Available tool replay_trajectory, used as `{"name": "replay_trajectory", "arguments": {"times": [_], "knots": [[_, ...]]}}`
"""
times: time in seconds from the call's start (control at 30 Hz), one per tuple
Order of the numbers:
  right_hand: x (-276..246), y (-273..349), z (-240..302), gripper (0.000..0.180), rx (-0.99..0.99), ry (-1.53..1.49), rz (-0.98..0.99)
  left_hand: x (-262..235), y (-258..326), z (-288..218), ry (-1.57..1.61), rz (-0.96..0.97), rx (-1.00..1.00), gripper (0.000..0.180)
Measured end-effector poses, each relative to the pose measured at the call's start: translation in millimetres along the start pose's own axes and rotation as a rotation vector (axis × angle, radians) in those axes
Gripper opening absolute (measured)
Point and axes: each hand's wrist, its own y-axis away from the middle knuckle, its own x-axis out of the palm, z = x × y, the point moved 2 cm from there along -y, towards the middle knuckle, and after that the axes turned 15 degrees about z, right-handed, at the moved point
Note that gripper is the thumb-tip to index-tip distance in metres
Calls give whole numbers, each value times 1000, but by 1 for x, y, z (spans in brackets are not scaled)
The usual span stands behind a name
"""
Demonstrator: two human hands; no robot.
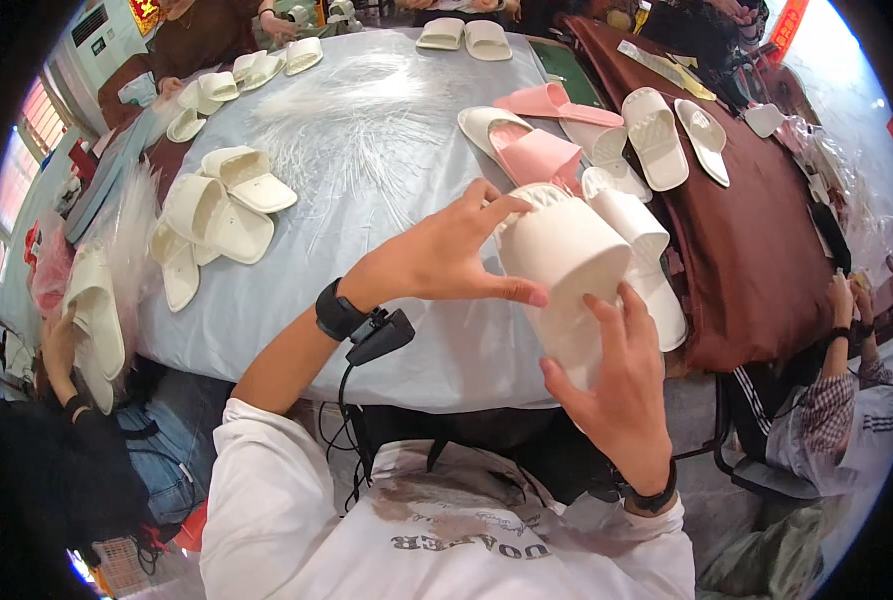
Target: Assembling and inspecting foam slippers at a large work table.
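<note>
The white slipper (567, 260) is held up between both hands just above the near edge of the surface (367, 200), its long axis running away from the person. The left hand (447, 255) pinches its upper rim, fingers partly curled; the right hand (612, 390) cups it from below, fingers spread.

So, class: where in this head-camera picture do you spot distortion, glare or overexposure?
Head view: the fisheye bends the table's edge and blackens the corners; window light at upper right and far left is blown out; the white slipper held by both the left hand and right hand stays sharp.
</note>
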Motion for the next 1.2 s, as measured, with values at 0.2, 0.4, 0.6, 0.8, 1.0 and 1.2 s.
{"name": "replay_trajectory", "arguments": {"times": [0.2, 0.4, 0.6, 0.8, 1.0, 1.2], "knots": [[-8, -44, -37, 37, 42, -345, 77, 7, 24, 24, -70, -91, -159, 103], [-8, -76, -116, 41, 100, -220, -62, 20, 45, 5, -351, -184, -177, 109], [-22, -65, -64, 30, 23, -459, -125, 23, 60, 9, -349, -176, -269, 124], [12, -51, -11, 15, -199, -311, -127, 10, 74, 14, -338, -195, -310, 92], [19, -41, -6, 57, -163, -278, 132, -41, 88, 77, -214, -173, -315, 33], [30, -54, -12, 73, -303, -220, 219, -60, 76, 101, -424, -67, -83, 16]]}}
